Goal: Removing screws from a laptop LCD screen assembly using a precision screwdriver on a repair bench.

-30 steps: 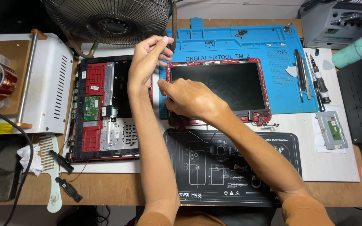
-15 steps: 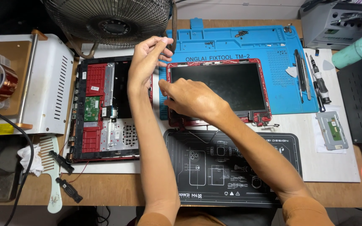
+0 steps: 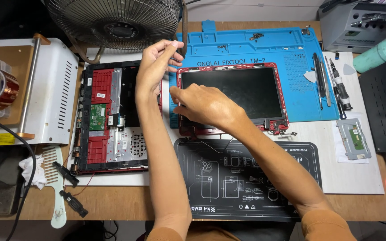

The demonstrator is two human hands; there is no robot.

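Overhead, the red-framed screen panel (image 3: 232,94) lies lengthwise left to right on the blue mat (image 3: 291,49); right hand (image 3: 204,106) presses its left edge, nearer, while left hand (image 3: 155,67) pinches something unclear above the opened laptop base (image 3: 108,120)

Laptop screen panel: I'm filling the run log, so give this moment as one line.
left hand: raised, fingertips pinched, contents unclear | right hand: on laptop screen panel left edge | panel: on blue mat

Wood bench (image 3: 126,196) w/ blue mat (image 3: 300,89), black mat (image 3: 246,178), white sheet (image 3: 362,174), fan (image 3: 117,22), comb (image 3: 56,187).
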